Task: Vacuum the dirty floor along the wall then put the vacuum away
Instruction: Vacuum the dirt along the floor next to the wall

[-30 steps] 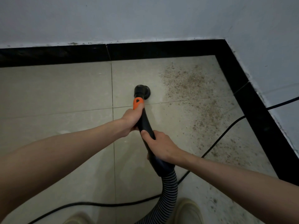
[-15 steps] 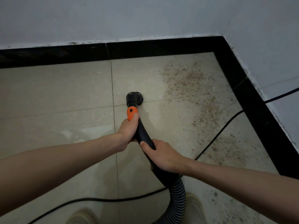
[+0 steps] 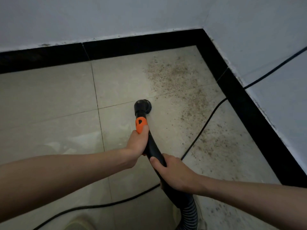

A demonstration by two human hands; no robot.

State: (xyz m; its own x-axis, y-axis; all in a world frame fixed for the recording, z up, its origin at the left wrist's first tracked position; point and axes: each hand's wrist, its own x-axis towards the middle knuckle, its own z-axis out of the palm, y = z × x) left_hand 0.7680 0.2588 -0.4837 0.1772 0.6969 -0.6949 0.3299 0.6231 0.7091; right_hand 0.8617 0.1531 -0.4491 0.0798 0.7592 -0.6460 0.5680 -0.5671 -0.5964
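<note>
The floor point(image 3: 49, 103) looks like glazed tile with a soft sheen, gritty with dirt point(image 3: 179, 77) beyond the fingers point(image 3: 153, 161). Under them, the vacuum handle point(image 3: 153, 147) is smooth black plastic, its ribbed hose point(image 3: 190, 214) matt.

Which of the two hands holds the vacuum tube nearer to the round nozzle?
The left hand, gripping just behind the orange collar; the right hand holds lower, near the ribbed hose.

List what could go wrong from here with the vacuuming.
1. The power cord lies across the dirt patch; the round brush nozzle could snag or drag it.
2. Debris against the black baseboard may be missed.
3. Cord slack near the shoe is a possible trip hazard.
</note>
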